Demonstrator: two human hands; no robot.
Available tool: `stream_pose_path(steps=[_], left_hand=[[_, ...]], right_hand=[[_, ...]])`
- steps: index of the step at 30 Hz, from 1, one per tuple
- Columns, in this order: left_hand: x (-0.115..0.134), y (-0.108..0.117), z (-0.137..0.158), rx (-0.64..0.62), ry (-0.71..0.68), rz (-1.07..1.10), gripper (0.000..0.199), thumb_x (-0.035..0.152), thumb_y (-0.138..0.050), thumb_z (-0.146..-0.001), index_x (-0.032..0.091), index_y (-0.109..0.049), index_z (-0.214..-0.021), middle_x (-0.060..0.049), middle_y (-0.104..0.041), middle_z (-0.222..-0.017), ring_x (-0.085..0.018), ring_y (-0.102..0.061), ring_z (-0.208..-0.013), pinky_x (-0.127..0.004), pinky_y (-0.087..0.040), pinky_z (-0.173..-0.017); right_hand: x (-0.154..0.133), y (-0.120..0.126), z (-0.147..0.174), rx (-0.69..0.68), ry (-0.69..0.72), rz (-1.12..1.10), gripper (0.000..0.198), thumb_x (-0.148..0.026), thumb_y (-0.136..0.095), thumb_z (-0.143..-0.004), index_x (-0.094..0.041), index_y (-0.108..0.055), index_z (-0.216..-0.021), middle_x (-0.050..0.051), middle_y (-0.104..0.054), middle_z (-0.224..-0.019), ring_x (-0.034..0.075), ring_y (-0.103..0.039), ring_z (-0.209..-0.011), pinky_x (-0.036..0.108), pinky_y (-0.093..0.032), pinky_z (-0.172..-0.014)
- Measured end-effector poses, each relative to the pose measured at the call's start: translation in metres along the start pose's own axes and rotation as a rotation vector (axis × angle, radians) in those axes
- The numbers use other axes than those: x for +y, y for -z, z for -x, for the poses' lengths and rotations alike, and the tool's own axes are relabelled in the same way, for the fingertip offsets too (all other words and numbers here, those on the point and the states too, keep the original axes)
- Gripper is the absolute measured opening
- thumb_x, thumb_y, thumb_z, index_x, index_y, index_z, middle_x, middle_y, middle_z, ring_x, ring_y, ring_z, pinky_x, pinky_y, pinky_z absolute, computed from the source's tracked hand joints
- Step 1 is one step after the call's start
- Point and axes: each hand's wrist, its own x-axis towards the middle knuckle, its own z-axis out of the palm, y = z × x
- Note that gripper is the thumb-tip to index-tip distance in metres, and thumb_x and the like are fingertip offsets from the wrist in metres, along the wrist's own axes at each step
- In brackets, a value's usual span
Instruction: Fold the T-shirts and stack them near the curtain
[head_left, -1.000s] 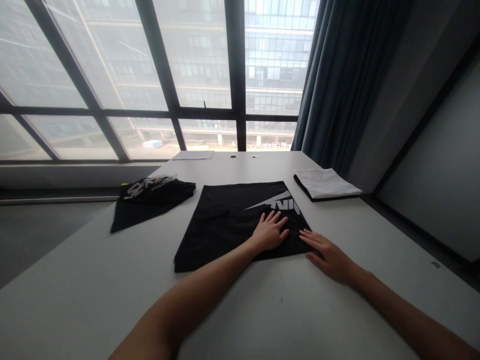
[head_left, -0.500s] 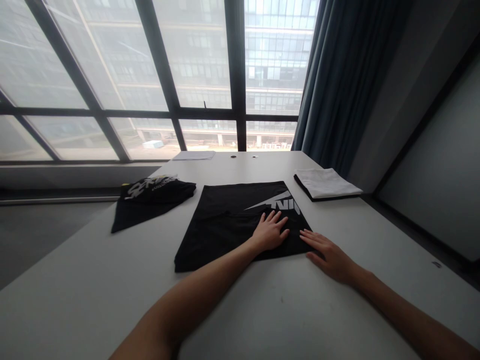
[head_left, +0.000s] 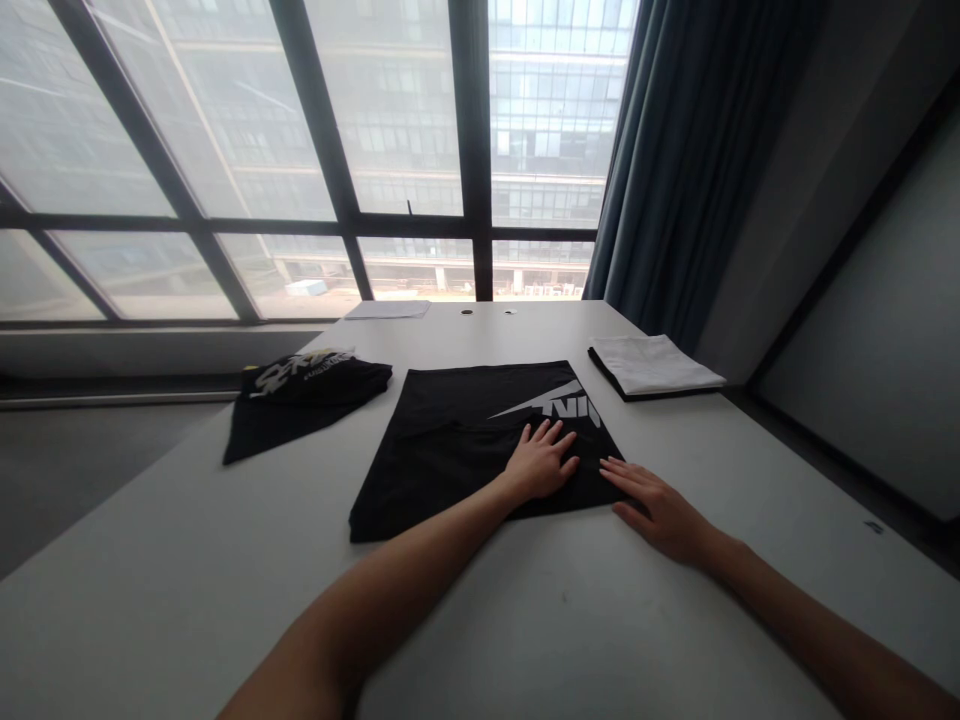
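Observation:
A black T-shirt (head_left: pixel 450 450) with a pale printed logo lies folded into a flat shape on the white table (head_left: pixel 555 620). My left hand (head_left: pixel 541 462) rests flat on its right part, just below the print, with the fingers spread. At the shirt's near right corner lies my right hand (head_left: pixel 654 508). Its fingertips touch the cloth edge, the fingers stretched out and the thumb apart on the table. Neither hand grips the fabric.
To the left sits a loose pile of dark clothes (head_left: pixel 311 395) with white lettering. A folded white cloth (head_left: pixel 656 363) lies on a black one at the right. Papers (head_left: pixel 388 310) lie at the far edge, before the windows. A blue curtain (head_left: pixel 675 170) hangs at the right.

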Motion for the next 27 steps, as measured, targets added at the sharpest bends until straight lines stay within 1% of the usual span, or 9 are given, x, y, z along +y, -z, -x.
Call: stream_pose_path(steps=[10,15,22,27], left_hand=[[0.0,0.0003,-0.0003,-0.006,0.0,0.002,0.061,0.057,-0.036,-0.104,0.025,-0.042,-0.156,-0.01,-0.033,-0.165,-0.033,-0.025,-0.154,-0.06,-0.019,-0.123],[-0.0006,-0.0004,-0.0004,-0.002,-0.002,0.003,0.062,0.057,-0.037,-0.104,0.025,-0.042,-0.156,-0.01,-0.033,-0.166,-0.033,-0.025,-0.154,-0.06,-0.019,-0.123],[-0.0014,-0.0013,-0.0008,-0.01,0.003,0.009,0.061,0.058,-0.036,-0.103,0.028,-0.041,-0.156,-0.008,-0.031,-0.167,-0.032,-0.023,-0.155,-0.059,-0.017,-0.124],[-0.0012,-0.0017,-0.0004,-0.004,-0.001,0.0,0.062,0.058,-0.035,-0.103,0.027,-0.041,-0.156,-0.009,-0.032,-0.166,-0.032,-0.024,-0.154,-0.059,-0.018,-0.123]], right_hand=[[-0.0011,0.0003,-0.0002,0.011,0.015,0.01,0.052,-0.032,-0.057,-0.099,-0.028,-0.051,-0.151,0.007,-0.048,-0.157,0.029,-0.042,-0.147,0.055,-0.034,-0.122],[-0.0017,0.0006,-0.0001,-0.003,0.003,0.011,0.053,-0.032,-0.056,-0.099,-0.027,-0.05,-0.152,0.007,-0.048,-0.157,0.029,-0.041,-0.147,0.055,-0.034,-0.122],[-0.0025,0.0013,0.0001,-0.002,0.001,-0.004,0.053,-0.033,-0.056,-0.099,-0.028,-0.05,-0.151,0.007,-0.048,-0.157,0.029,-0.041,-0.147,0.056,-0.034,-0.122],[-0.003,0.002,-0.0004,-0.011,-0.008,0.011,0.053,-0.032,-0.056,-0.099,-0.027,-0.05,-0.151,0.006,-0.048,-0.157,0.029,-0.04,-0.148,0.055,-0.034,-0.122]])
